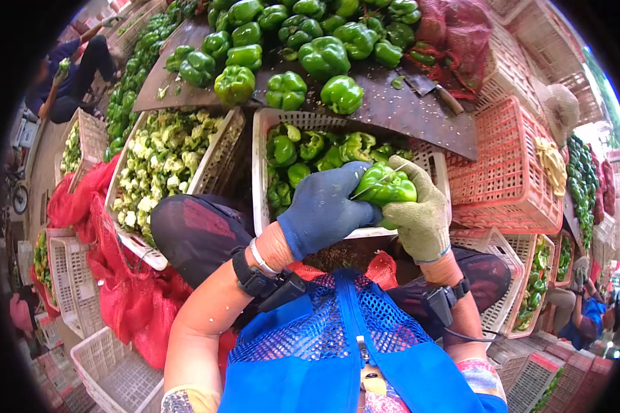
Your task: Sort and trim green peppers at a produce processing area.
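Observation:
My right hand, in an olive-green glove, wraps round a green bell pepper. The blue-gloved left hand is closed against the pepper's left side. From its fingers a thin, pale blade-like tool runs across the pepper; its handle is hidden in the glove. Directly beneath both hands stands a white crate with cut and hollowed green peppers in it. Beyond it, whole bell peppers lie on a dark board.
A knife rests on the board beside a red mesh sack. To the left is a crate of pale pepper cores. A red crate stands at right. Another person sits at far left; one more is at lower right.

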The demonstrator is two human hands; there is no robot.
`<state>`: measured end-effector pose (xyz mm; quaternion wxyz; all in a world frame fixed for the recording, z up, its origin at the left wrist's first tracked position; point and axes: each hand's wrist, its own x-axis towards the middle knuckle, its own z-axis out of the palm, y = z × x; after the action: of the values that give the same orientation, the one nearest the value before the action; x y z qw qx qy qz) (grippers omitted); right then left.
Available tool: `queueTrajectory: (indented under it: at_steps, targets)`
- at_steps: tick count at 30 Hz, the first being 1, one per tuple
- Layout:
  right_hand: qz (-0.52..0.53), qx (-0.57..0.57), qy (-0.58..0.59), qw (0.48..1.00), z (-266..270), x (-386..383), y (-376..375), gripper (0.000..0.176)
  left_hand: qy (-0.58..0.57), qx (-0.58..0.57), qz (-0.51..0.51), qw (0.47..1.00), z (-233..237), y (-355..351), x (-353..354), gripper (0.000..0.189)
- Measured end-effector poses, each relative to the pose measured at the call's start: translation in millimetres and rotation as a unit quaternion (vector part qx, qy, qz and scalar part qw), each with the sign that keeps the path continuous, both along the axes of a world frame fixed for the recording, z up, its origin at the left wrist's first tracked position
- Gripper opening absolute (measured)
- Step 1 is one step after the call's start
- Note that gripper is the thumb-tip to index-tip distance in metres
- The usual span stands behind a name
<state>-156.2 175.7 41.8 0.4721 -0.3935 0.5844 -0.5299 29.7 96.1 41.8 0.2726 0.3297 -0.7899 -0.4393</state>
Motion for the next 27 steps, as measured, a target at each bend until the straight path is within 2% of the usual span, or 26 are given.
queueTrajectory:
  at_steps: [1, 2, 3, 5, 6, 7, 9, 10, 11, 12, 13, 14, 15, 17, 18, 19, 21, 24, 26, 27]
  targets:
    - [0.009, 0.011, -0.037, 0.999, 3.6, -0.3, -3.3, 0.073, -0.012, 0.001, 0.009, 1.000, -2.7, -2.5, 0.5, 0.044]
    - [0.029, 0.032, -0.137, 0.990, 14.9, -0.3, -2.4, 0.070, -0.016, -0.071, 0.036, 0.997, -12.4, -7.5, 0.8, 0.031]
    - [0.031, 0.049, -0.126, 0.990, 12.0, 0.2, -3.3, 0.065, -0.019, -0.076, 0.068, 0.995, -23.2, -15.8, 2.8, 0.025]
    - [0.101, 0.047, -0.297, 0.948, 10.0, -10.0, 1.9, 0.060, -0.024, -0.088, 0.123, 0.988, -43.9, -35.9, 9.7, 0.014]
    - [0.117, 0.049, -0.306, 0.944, 6.0, -15.1, 0.7, 0.057, -0.046, -0.077, 0.119, 0.989, -51.3, -43.1, 13.1, 0.016]
    - [0.094, 0.053, -0.373, 0.921, 10.1, -16.6, -2.3, 0.056, -0.066, -0.056, 0.107, 0.991, -62.8, -46.1, 14.4, 0.017]
    - [0.028, 0.061, -0.364, 0.929, -7.4, -31.7, -13.5, 0.058, -0.104, -0.019, 0.084, 0.991, -85.9, -52.3, 12.2, 0.019]
    - [0.018, 0.065, -0.335, 0.940, -13.0, -41.4, -18.7, 0.058, -0.082, 0.026, 0.090, 0.992, -88.6, -49.9, 11.0, 0.021]
    - [-0.018, 0.062, -0.203, 0.977, -23.3, -45.2, -27.9, 0.062, -0.056, 0.047, 0.105, 0.992, -87.9, -48.8, 7.7, 0.021]
    - [-0.019, 0.046, 0.118, 0.992, -38.6, -51.4, -33.7, 0.066, -0.030, 0.071, 0.121, 0.990, -85.8, -46.1, 4.5, 0.021]
    - [-0.014, 0.026, 0.427, 0.904, -48.0, -55.9, -37.0, 0.071, -0.003, 0.093, 0.141, 0.986, -80.9, -43.2, 3.0, 0.022]
    - [-0.003, -0.007, 0.436, 0.900, -36.8, -51.4, -39.0, 0.079, -0.004, 0.021, 0.136, 0.991, -69.5, -41.6, 2.6, 0.024]
    - [-0.042, 0.029, 0.041, 0.998, -30.5, -34.2, -38.8, 0.085, 0.020, 0.093, 0.125, 0.988, -61.5, -41.7, 1.4, 0.025]
    - [0.088, -0.004, 0.119, 0.989, -30.4, -19.5, -38.6, 0.087, 0.062, 0.248, 0.089, 0.963, -51.0, -31.3, -1.4, 0.028]
    - [0.143, -0.024, 0.191, 0.971, -24.3, -10.9, -34.9, 0.084, 0.107, 0.266, 0.065, 0.956, -47.0, -24.2, -5.5, 0.028]
    - [0.107, -0.028, 0.091, 0.990, -27.2, 4.4, -34.2, 0.075, 0.050, 0.410, 0.043, 0.910, -13.3, -22.2, -5.6, 0.030]
    - [0.078, 0.008, 0.041, 0.996, -29.2, 5.7, -33.6, 0.060, 0.047, 0.458, 0.032, 0.887, -16.5, -18.0, -1.3, 0.032]
    - [0.010, 0.036, 0.044, 0.998, -34.3, 1.8, -26.8, 0.050, 0.001, 0.363, 0.061, 0.930, -22.0, -17.6, 21.7, 0.040]
    - [0.059, 0.025, 0.189, 0.980, -28.7, -1.9, -26.1, 0.047, 0.034, 0.159, 0.047, 0.986, -19.9, -17.9, 21.0, 0.048]
    - [0.090, 0.018, 0.260, 0.961, -26.5, -2.8, -28.0, 0.045, 0.000, 0.082, 0.024, 0.996, -15.7, -17.7, 19.5, 0.051]
